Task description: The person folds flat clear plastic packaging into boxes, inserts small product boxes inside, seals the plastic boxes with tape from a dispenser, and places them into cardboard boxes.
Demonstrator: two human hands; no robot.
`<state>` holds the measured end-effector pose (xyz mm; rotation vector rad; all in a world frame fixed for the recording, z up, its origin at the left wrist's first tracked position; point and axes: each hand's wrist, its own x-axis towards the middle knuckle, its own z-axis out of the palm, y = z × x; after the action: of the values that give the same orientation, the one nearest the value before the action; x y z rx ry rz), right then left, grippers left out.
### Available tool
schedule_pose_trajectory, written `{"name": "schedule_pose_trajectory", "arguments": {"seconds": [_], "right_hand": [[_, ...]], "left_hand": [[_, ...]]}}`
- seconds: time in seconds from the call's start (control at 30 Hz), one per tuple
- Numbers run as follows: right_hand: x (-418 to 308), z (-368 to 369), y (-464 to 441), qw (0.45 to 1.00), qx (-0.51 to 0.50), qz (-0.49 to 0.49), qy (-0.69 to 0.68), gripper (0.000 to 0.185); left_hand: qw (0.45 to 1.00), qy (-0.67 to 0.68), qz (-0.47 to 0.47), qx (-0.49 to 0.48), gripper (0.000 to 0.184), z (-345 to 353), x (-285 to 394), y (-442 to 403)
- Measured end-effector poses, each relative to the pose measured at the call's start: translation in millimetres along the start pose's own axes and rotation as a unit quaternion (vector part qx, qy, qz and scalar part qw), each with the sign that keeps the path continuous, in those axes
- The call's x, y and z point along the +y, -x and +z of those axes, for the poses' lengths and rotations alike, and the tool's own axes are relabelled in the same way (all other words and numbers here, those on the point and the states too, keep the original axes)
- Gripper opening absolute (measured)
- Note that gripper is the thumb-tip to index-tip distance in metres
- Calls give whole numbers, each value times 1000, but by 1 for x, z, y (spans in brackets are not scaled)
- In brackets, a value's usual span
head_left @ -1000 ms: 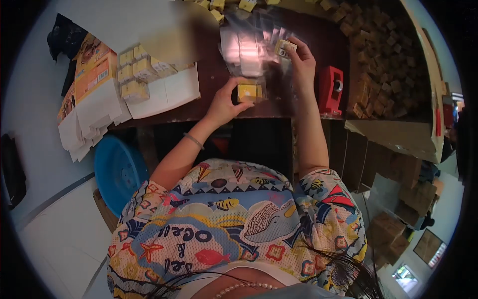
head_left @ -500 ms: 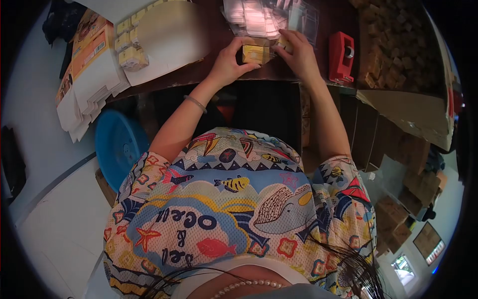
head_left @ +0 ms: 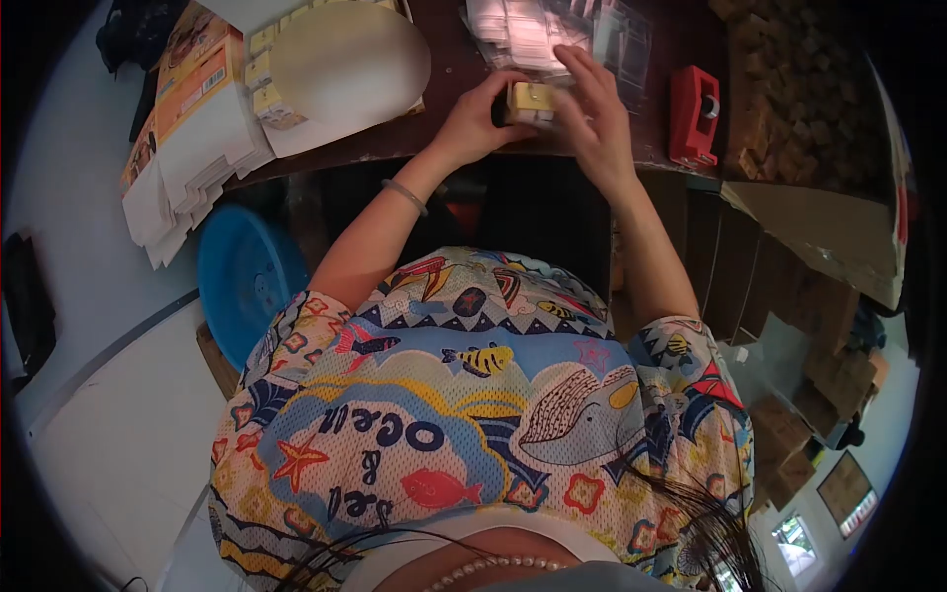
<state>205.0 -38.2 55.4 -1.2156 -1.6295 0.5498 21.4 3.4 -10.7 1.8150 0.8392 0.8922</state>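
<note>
Near the table's front edge my left hand [head_left: 485, 120] holds small yellow boxes [head_left: 534, 97] between thumb and fingers. My right hand [head_left: 595, 118] is just to the right of the boxes, its fingers apart and partly smeared by motion; nothing shows between them. Clear plastic bags [head_left: 523, 32] lie in a pile on the dark table [head_left: 449, 44] beyond both hands. A red tape dispenser [head_left: 693, 115] stands to the right of my right hand.
A carton [head_left: 896, 192] of many small brown boxes [head_left: 789, 118] is at the right. Yellow boxes [head_left: 262, 69] sit on white card [head_left: 326, 136] at the left, partly behind a blur. Printed cartons [head_left: 202, 84] lie beside them. A blue basin [head_left: 247, 286] stands below.
My right hand has brought a small yellow box from the bags to the one in my left hand, then drawn its fingers apart. The view has also shifted.
</note>
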Motion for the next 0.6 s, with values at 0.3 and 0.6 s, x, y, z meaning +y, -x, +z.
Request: {"name": "schedule_pose_trajectory", "arguments": {"seconds": [0.3,0.6], "right_hand": [[21,18,1,911,-30,295,-286,25],[4,22,46,974,165,-150,35,25]], "left_hand": [[982,185,-17,28,58,-3,10,9],[969,233,-83,-13,33,6,13,-13]]}}
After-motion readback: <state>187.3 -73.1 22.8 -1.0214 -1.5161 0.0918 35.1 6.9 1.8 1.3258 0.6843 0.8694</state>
